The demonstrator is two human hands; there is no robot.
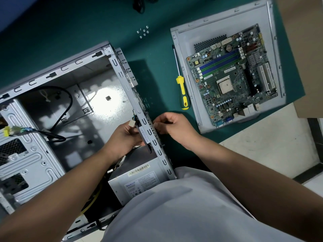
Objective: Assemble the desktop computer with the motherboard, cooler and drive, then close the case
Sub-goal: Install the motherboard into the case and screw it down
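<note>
The open grey computer case [52, 70] lies on its side on the green mat, with no board inside. My left hand [125, 137] is inside the case and grips a black fan [145, 137] against the inner side of the rear wall. My right hand [172, 125] is outside that wall, its fingers pinching at the perforated grille opposite the fan. A white connector [131, 123] on thin wires sticks up above my left hand. The green motherboard [232, 75] rests on the detached side panel [181, 41] at the right.
A yellow-and-black screwdriver [181, 88] lies between case and panel. Several small screws [143, 32] sit on the mat at the top. The power supply [139, 182] is in the case's near corner. Black cables [66, 102] loop inside. Brown cardboard [305, 49] borders the right.
</note>
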